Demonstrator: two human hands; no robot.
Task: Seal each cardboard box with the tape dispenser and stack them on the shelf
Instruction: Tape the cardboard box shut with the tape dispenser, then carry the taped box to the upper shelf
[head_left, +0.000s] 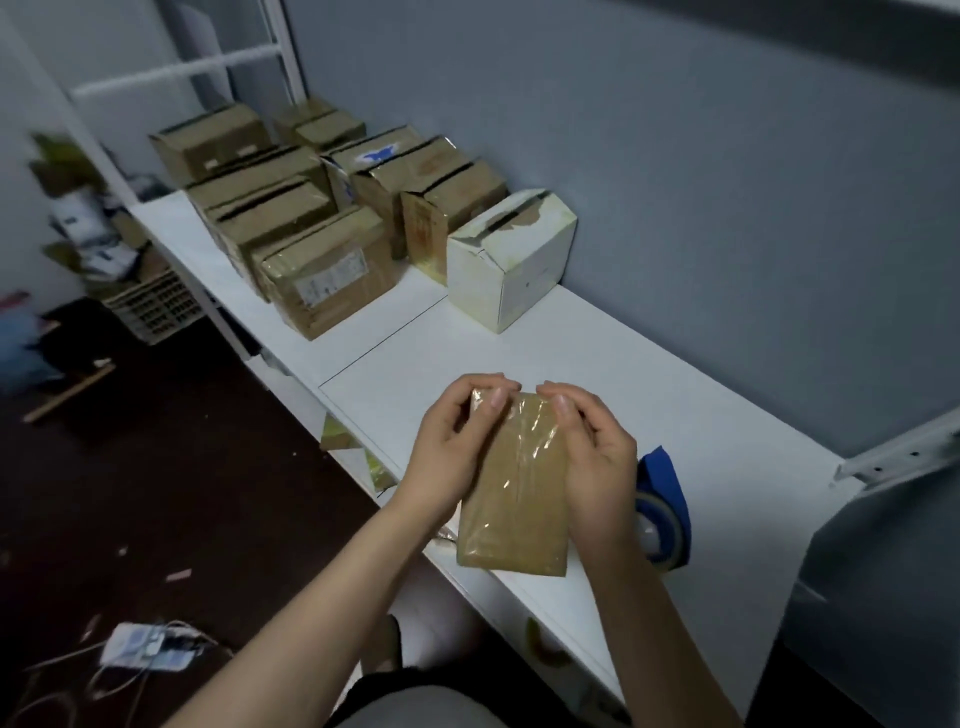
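A small flat brown cardboard box (514, 499) covered in shiny clear tape is held above the front edge of the white shelf top (675, 405). My left hand (449, 447) grips its left side, thumb on the top face. My right hand (592, 457) grips the right side, thumb near the far end. The blue tape dispenser (662, 509) with its clear roll lies on the white surface just right of my right hand, partly hidden by it.
Several brown cardboard boxes (322, 270) stand in rows at the far left of the surface, with a worn white box (511, 260) nearest. A grey wall runs behind. Clutter, a crate (150, 306) and a power strip (145, 647) lie on the dark floor at left.
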